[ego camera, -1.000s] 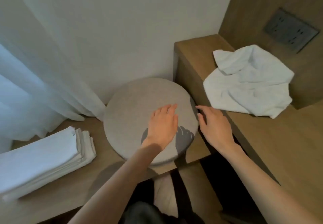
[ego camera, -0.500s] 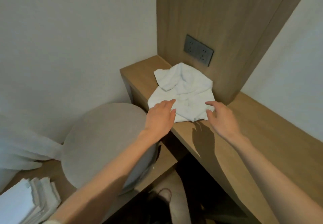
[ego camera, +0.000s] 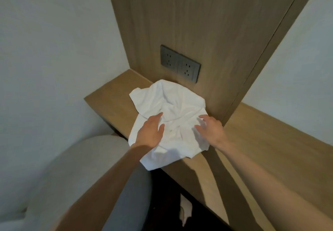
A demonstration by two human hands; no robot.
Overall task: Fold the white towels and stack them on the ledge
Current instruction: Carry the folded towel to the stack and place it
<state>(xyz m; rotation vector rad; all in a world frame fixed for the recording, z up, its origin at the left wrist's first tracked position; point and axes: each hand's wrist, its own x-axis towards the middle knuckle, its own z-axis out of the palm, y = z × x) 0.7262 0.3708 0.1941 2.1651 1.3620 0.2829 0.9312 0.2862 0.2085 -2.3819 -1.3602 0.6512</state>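
Observation:
A crumpled white towel [ego camera: 173, 104] lies on the wooden ledge [ego camera: 108, 100], its near corner hanging over the front edge. My left hand [ego camera: 150, 133] lies over the towel's left part, fingers straight and pointing toward the wall. My right hand [ego camera: 210, 128] is over the towel's right part with fingers spread and slightly bent; whether it touches the cloth is unclear. Neither hand grips the towel. The stack of folded towels seen earlier is out of view.
A wood panel with a dark double wall socket [ego camera: 180, 63] rises right behind the towel. A round grey cushioned stool [ego camera: 75, 173] stands below the ledge at lower left. The ledge continues to the right [ego camera: 270, 140]. Dark floor lies beneath.
My view has swung right and up, away from the stool and the folded stack. Both hands moved forward from the ledge edge to over the crumpled towel.

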